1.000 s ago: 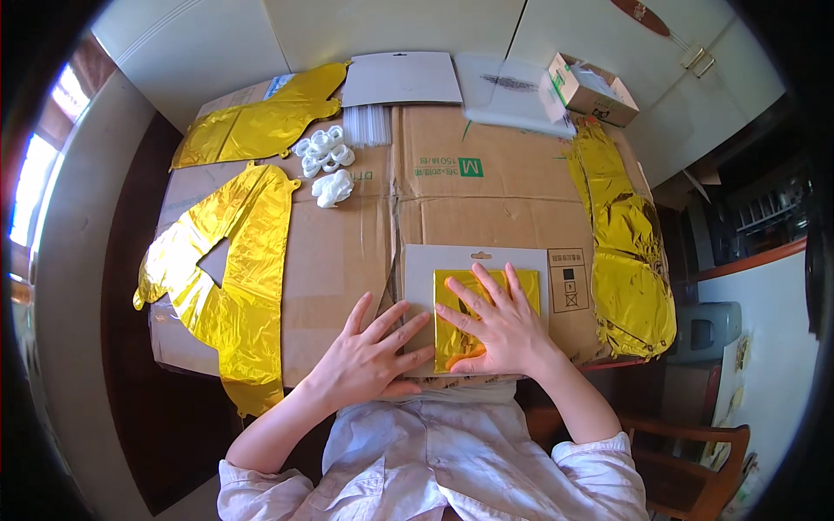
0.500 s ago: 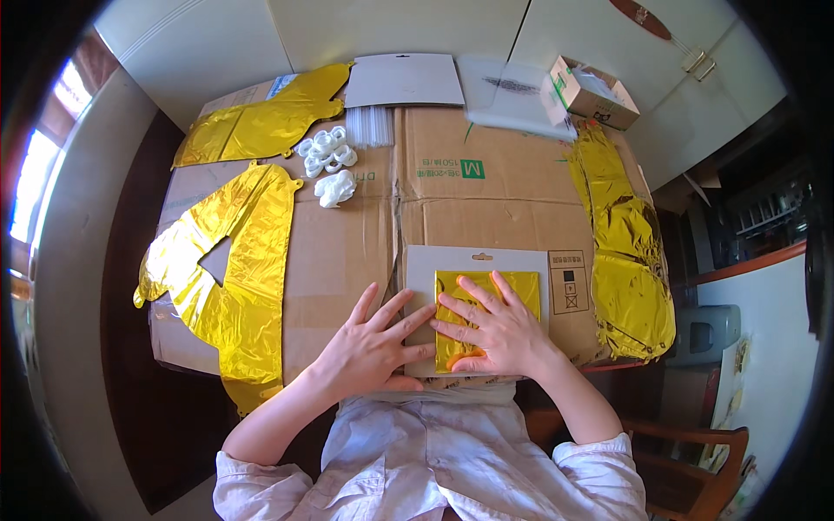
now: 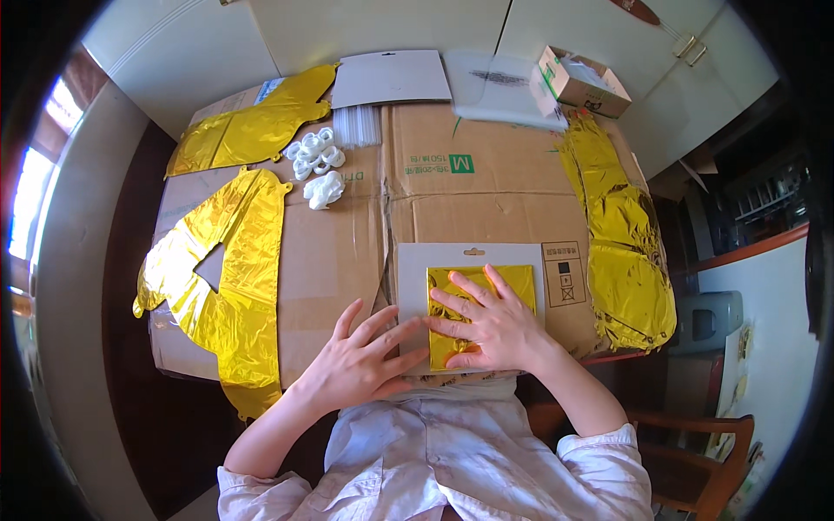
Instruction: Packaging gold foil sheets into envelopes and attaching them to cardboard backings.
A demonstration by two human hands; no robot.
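A folded gold foil balloon lies as a flat square on a white backing card with a hang hole, near the front edge of the cardboard. My right hand rests on the gold foil with its fingers spread. At the card's left edge is my left hand, fingers apart and holding nothing, its fingertips over or beside the card. Farther left a gold foil balloon lies flat with a triangular opening. Behind it is another flat gold foil balloon.
Several white ribbon rolls and a crumpled white bundle sit left of centre. Clear straws, a white card, a clear plastic bag and a small open box line the back. Crinkled gold foil covers the right edge.
My left hand has shifted slightly left and down, partly off the card. The right hand stays spread on the folded foil. The whole view has moved a little.
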